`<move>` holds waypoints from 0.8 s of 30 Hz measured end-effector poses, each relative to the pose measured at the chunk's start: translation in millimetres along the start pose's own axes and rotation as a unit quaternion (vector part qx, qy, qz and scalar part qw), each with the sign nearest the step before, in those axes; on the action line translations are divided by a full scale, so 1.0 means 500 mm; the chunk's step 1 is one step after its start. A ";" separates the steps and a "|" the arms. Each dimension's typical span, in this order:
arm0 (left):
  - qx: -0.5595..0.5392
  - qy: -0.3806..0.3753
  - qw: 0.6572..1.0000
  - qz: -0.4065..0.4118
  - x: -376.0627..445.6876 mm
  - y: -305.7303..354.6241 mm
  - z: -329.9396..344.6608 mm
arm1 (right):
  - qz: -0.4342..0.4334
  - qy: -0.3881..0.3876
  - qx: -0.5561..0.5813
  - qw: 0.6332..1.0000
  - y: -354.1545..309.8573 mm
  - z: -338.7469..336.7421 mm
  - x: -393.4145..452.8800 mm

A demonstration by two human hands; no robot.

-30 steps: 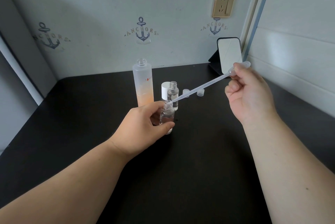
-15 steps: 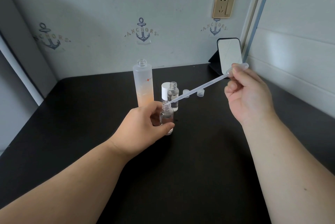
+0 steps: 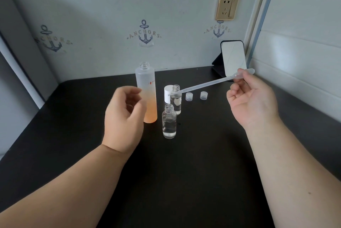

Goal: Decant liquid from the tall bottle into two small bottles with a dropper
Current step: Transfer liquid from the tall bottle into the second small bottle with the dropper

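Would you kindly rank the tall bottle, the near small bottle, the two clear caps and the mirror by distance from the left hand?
1. Tall bottle, just right of the left hand.
2. Near small bottle, further right.
3. Clear caps, behind the bottles.
4. Mirror, back right corner.

Soft, even daylight, broad wall shadow upper left, wide-angle edge bending.

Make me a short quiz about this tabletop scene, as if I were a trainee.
1. True or false: the left hand grips the near small bottle.
2. Which hand holds the dropper?
3. How many small clear caps lie right of the far small bottle: A one, B two, C three?

Key: 1 false, it hovers beside the tall bottle. 2 the right hand. 3 B.
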State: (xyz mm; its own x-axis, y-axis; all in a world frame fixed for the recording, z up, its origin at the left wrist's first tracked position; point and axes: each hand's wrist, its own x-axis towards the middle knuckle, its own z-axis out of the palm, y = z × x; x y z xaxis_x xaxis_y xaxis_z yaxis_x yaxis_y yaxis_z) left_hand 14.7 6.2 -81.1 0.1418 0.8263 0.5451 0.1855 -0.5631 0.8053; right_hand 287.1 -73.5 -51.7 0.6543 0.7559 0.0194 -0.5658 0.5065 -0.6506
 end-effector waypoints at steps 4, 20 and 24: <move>0.012 -0.007 0.997 -0.075 0.024 -0.023 0.009 | 0.006 -0.005 -0.003 1.000 0.003 -0.001 0.002; 0.045 -0.079 0.992 -0.085 0.031 -0.036 0.022 | 0.011 -0.014 0.012 1.000 0.002 -0.002 0.004; 0.048 -0.095 0.992 -0.066 0.025 -0.022 0.018 | 0.005 -0.028 0.020 0.999 0.000 0.001 -0.001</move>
State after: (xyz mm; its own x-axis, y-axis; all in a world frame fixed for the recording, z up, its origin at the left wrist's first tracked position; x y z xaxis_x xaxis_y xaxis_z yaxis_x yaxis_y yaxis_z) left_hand 23.4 22.7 -85.3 0.2884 0.8807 0.3759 0.3054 -0.4566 0.8356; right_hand 286.6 -73.7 -51.4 0.6204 0.7822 0.0573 -0.5922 0.5151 -0.6196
